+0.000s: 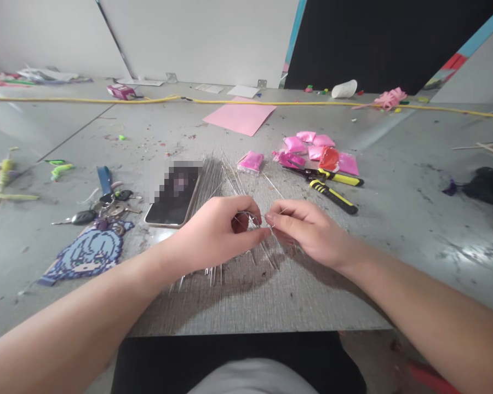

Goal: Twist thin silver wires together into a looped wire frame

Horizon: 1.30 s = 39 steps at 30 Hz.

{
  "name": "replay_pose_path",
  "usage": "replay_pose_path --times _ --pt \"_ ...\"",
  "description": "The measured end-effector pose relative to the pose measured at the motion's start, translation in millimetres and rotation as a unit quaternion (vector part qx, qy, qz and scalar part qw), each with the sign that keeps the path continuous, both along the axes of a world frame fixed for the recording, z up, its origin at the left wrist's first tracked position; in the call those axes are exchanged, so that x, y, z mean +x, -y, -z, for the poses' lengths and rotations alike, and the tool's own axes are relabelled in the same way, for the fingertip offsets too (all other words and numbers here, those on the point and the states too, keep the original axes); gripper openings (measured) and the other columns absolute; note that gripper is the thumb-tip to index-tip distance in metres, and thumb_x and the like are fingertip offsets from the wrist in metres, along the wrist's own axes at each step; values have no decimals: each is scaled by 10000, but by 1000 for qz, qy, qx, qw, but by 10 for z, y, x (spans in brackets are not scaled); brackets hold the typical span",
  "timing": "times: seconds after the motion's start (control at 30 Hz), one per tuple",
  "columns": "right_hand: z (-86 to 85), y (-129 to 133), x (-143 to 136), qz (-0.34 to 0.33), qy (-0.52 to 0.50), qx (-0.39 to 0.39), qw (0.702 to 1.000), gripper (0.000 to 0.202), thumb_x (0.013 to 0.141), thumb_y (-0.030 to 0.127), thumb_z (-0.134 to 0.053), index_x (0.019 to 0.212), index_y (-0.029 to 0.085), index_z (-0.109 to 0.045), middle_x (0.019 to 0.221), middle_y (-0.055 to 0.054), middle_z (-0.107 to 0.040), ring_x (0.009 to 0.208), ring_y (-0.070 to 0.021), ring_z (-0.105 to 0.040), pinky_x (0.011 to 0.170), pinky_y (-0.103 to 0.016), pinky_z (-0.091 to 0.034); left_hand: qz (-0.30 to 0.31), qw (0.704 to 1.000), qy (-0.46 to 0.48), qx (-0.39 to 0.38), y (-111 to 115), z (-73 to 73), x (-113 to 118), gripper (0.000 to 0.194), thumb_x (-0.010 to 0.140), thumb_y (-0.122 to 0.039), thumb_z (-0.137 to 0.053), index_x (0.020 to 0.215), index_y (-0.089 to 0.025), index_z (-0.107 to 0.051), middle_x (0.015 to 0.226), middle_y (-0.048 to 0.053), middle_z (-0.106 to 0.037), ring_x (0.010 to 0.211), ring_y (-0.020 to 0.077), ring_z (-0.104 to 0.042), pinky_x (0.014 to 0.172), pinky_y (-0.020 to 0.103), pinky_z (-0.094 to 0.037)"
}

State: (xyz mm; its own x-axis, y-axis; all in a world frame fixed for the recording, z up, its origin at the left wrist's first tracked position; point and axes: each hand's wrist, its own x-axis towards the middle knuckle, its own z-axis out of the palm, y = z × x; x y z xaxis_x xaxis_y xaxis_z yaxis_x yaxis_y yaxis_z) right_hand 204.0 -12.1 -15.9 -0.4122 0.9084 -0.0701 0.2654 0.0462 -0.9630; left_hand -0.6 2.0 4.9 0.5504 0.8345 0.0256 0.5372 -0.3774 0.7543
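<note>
Near the middle of the table, my left hand (230, 227) is closed, its thumb and fingers pinching thin metal wire. My right hand (302, 227) faces it, the fingertips closed on wire too, and the two hands almost touch. A thin end of wire sticks up above the right fingers. Beneath and left of the hands lies a spread bundle of straight metal wires (213, 183). Pliers with black and yellow handles (332, 194) rest beyond my right hand, beside several pink packets (296, 144) and a red one (329, 159).
A phone (175, 194) lies left of the wires, with keys (82, 217) and a blue pixel-patterned piece (90, 249) further left. Pink paper (240, 117) lies beyond. A yellow cord (230, 103) crosses the back, near a white cup (344, 89). Dark cloth (487, 186) is at right.
</note>
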Motion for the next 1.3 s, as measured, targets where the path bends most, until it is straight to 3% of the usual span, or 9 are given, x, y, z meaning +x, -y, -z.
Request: replay_pose_path --times 0.33,0.8,1.3 --pt "-52 31 -40 -5 127 117 985 326 994 367 -486 725 184 -501 636 49 -412 607 -98 -397 550 -249 -317 37 983 -85 157 -22 50 -27 99 845 -270 -604 873 -175 -594 646 -37 -555 598 106 -489 564 251 -355" --pt "-63 54 -38 -12 168 228 959 304 983 271 -489 695 183 -455 586 56 -417 546 -85 -393 516 -242 -299 17 979 -103 173 -2 67 -11 135 870 -311 -567 859 -177 -579 692 -9 -550 613 127 -495 559 260 -347" --pt "-72 42 -35 -74 259 250 930 266 973 255 -476 719 179 -457 641 37 -479 593 -98 -441 570 -260 -315 48 962 -198 184 33 69 -1 119 871 -295 -530 803 -201 -502 743 9 -552 650 158 -533 577 274 -353"
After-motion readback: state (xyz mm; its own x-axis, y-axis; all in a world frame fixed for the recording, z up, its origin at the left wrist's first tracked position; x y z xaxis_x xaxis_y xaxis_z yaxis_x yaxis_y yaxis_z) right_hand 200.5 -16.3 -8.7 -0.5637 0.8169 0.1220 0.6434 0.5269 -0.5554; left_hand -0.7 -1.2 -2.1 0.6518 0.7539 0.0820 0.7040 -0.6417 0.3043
